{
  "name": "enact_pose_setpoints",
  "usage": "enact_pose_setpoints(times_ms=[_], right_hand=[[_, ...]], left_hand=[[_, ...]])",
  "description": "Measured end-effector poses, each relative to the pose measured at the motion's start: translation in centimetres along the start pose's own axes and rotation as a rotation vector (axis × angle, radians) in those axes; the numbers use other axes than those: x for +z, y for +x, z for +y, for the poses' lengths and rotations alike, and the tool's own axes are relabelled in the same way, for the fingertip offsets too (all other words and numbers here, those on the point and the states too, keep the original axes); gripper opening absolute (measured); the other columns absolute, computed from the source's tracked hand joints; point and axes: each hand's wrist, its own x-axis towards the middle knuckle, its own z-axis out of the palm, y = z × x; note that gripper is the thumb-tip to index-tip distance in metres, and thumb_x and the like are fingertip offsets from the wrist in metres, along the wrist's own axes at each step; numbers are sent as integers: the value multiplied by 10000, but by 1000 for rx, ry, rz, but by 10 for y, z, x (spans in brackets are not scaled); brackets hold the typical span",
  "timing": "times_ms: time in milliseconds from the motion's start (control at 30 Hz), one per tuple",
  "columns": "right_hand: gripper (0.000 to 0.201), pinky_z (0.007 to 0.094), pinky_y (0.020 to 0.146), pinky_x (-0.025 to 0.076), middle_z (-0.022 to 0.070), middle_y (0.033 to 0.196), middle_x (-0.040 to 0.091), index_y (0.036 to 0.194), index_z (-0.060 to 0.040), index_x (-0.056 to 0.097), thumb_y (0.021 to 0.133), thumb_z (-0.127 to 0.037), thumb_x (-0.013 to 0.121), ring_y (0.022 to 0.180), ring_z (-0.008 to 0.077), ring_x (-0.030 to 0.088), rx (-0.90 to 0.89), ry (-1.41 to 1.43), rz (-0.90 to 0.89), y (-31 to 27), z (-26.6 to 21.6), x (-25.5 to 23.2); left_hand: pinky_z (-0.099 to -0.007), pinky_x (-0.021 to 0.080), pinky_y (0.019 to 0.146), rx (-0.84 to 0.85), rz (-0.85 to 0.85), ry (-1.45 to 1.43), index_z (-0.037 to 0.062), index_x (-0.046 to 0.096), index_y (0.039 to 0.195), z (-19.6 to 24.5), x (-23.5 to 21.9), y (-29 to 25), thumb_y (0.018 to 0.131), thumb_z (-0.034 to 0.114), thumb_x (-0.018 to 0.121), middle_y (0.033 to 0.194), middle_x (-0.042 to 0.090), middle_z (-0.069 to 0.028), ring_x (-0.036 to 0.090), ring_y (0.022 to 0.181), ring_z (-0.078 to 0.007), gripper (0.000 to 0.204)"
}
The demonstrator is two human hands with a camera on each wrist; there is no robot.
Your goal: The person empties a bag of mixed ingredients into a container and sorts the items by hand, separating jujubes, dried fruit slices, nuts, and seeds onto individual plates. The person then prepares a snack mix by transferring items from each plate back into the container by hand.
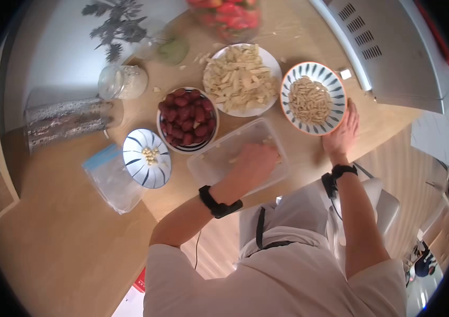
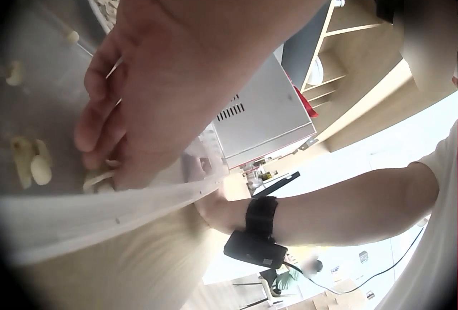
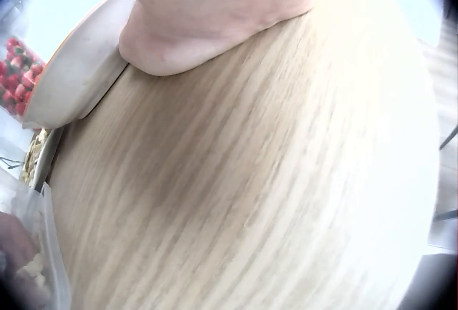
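"What do the pale pieces (image 2: 41,170) look like?"

"Small, cream-yellow, some rounded, some longer. They lie scattered in a clear, shallow plastic box (image 1: 208,166)."

"And the fingers?"

"The left hand (image 1: 253,166) is down inside the box, fingers curled nearly together, pinching a pale sliver (image 2: 100,179) at the tips. Loose pieces lie just beside them."

"The right?"

"The right hand (image 1: 342,134) rests on the table (image 1: 66,238), fingers straight, alongside the orange-rimmed bowl (image 1: 339,100). Whether they touch it, I can't tell."

The left hand (image 1: 254,162) is curled and pointed toward two o'clock; the right hand (image 1: 343,133) is stretched toward twelve.
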Motion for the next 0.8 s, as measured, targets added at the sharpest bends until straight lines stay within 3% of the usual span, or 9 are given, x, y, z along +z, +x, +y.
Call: enact_pose_setpoints(times_ms=[100,267,500,800], right_hand=[[700,516,1173,184,137,1496,367,1350,-43,427,785,-391,649,1423,332,287,28,34,7,-2,4,2],[678,511,1179,171,149,1500,356,1357,-49,428,797,-369,635,1423,341,279,71,31,-21,-1,-3,-3],[640,509,1183,159,149,1501,358,1330,-45,439,807,-358,632,1425,342,273,70,36,-36,-2,-1,-3],[704,493,1191,159,175,1506,354,1386,-24,387,804,-335,632,1430,331,275,71,34,-53,6,-11,-12]], left_hand=[[-425,543,648,-17,-86,-28,92,685,858,-1,3,1,824,155,611,756,691,-100,702,738,-275,103],[-450,518,620,-74,-18,-49,105,680,861,-6,-5,0,824,243,650,755,677,-119,669,709,-314,146],[-458,503,600,-133,7,-73,108,675,860,-8,-12,-5,839,247,635,708,655,-135,650,679,-336,145],[-477,494,617,-13,94,-174,88,626,785,-20,-26,-14,828,211,611,737,644,-141,633,704,-360,131]])
